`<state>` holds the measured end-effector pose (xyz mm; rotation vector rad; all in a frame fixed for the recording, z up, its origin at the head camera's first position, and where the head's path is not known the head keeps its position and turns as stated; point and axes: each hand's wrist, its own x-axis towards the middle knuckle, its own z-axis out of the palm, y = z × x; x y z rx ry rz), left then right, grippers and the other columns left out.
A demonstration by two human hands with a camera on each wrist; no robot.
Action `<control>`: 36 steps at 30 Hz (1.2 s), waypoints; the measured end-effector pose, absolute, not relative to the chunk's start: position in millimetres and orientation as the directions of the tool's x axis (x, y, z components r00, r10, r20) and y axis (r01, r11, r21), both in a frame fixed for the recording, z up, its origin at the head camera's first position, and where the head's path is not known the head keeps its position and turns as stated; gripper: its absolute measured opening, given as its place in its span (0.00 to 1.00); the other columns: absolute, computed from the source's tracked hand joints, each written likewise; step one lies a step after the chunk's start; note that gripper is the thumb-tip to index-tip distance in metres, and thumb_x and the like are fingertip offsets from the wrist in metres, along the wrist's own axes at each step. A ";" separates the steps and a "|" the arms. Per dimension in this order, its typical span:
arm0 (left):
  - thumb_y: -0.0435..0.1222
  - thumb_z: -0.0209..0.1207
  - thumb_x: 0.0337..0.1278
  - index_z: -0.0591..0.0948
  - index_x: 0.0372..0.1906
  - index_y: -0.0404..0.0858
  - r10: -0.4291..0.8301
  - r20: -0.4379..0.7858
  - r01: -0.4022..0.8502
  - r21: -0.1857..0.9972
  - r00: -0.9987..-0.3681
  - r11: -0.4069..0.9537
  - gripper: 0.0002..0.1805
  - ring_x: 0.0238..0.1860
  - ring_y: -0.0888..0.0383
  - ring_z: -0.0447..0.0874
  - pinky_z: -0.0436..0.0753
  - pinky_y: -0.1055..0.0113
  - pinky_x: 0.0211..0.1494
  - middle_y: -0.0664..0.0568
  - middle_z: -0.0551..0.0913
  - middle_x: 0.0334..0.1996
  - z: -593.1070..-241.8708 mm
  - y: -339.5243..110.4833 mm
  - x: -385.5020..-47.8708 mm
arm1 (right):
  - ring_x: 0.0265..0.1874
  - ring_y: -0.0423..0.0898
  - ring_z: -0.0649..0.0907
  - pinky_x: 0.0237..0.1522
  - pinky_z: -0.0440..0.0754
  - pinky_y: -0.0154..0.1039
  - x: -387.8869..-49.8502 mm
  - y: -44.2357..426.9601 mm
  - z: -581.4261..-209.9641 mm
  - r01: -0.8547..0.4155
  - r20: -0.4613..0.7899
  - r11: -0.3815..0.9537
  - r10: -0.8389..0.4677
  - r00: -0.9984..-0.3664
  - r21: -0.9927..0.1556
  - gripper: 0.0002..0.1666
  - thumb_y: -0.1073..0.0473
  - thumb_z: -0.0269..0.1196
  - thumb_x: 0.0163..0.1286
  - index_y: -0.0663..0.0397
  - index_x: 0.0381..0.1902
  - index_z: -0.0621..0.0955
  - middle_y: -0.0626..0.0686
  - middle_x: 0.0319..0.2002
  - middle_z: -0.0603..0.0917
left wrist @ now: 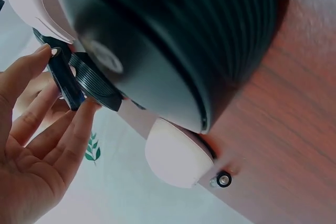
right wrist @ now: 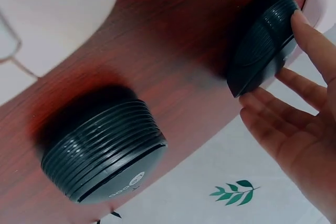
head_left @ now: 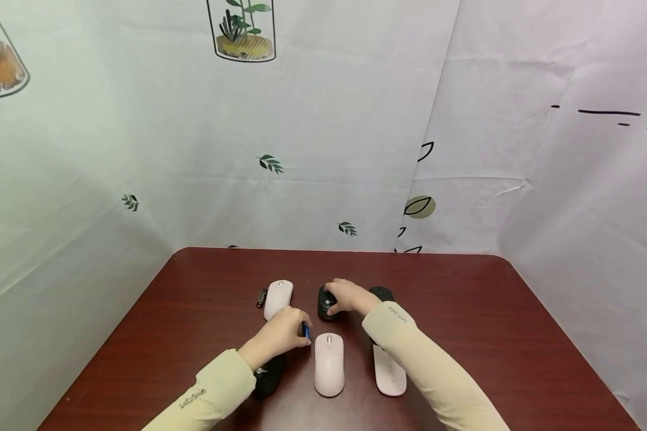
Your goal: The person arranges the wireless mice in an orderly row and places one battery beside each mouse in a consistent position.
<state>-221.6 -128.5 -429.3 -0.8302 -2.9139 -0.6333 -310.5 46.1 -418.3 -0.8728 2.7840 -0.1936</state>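
My left hand [head_left: 281, 331] pinches a dark battery with a blue band [head_left: 305, 330] between thumb and fingers. In the left wrist view the battery [left wrist: 64, 80] is tilted, one metal end showing by the thumb. Farther back, my right hand [head_left: 349, 296] grips a black computer mouse [head_left: 324, 306] by its sides, thumb on the near side. The right wrist view shows this mouse [right wrist: 262, 48] with its ribbed side toward the camera. Just in front of both hands lies a pale pink mouse [head_left: 329, 368]. Below the left wrist is another black mouse [head_left: 268, 377], partly hidden.
A white mouse [head_left: 278, 298] lies at the back left, with a second battery [head_left: 261, 298] beside it. Under the right forearm, a black mouse [head_left: 381, 293] and a white mouse [head_left: 390, 374] are partly covered. Printed cloth [head_left: 323, 120] hangs behind the brown table [head_left: 463, 299].
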 end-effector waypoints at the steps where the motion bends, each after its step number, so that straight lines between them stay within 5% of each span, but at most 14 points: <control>1: 0.34 0.72 0.38 0.85 0.33 0.33 0.492 0.151 0.510 0.382 -0.857 0.771 0.13 0.21 0.67 0.71 0.73 0.73 0.28 0.49 0.85 0.29 -429.4 -128.4 -223.4 | 0.50 0.50 0.79 0.53 0.76 0.44 -310.9 45.9 -418.2 -0.548 -0.168 0.816 -0.575 -0.800 -0.184 0.32 0.53 0.70 0.57 0.59 0.57 0.76 0.58 0.53 0.78; 13: 0.31 0.72 0.37 0.85 0.33 0.31 0.437 0.090 0.427 0.456 -0.895 0.781 0.13 0.24 0.61 0.77 0.77 0.68 0.28 0.48 0.84 0.27 -424.2 -129.6 -245.6 | 0.51 0.49 0.79 0.53 0.77 0.41 -315.5 41.3 -419.6 -0.564 -0.182 0.813 -0.582 -0.793 -0.144 0.32 0.52 0.69 0.57 0.58 0.57 0.76 0.56 0.53 0.79; 19: 0.30 0.73 0.35 0.84 0.30 0.30 0.407 0.076 0.396 0.450 -0.910 0.801 0.12 0.29 0.56 0.80 0.80 0.62 0.33 0.47 0.84 0.28 -421.9 -128.2 -257.8 | 0.42 0.45 0.81 0.43 0.79 0.37 -316.1 32.3 -414.6 -0.561 -0.223 0.822 -0.568 -0.792 -0.100 0.26 0.54 0.72 0.53 0.55 0.49 0.80 0.53 0.43 0.82; 27: 0.28 0.71 0.39 0.80 0.46 0.26 0.347 0.024 0.324 0.419 -0.938 0.848 0.24 0.42 0.47 0.81 0.81 0.56 0.43 0.38 0.82 0.41 -423.3 -117.5 -279.2 | 0.38 0.43 0.82 0.39 0.79 0.35 -319.7 31.0 -412.5 -0.546 -0.257 0.833 -0.549 -0.796 -0.088 0.24 0.55 0.74 0.50 0.53 0.45 0.81 0.50 0.40 0.83; 36: 0.26 0.71 0.36 0.81 0.39 0.29 0.321 0.002 0.290 0.431 -0.947 0.854 0.18 0.34 0.50 0.82 0.81 0.59 0.37 0.42 0.82 0.33 -431.3 -107.5 -300.3 | 0.33 0.43 0.81 0.34 0.78 0.34 -321.6 30.7 -411.3 -0.543 -0.236 0.830 -0.557 -0.796 -0.128 0.21 0.57 0.74 0.49 0.54 0.41 0.81 0.51 0.36 0.83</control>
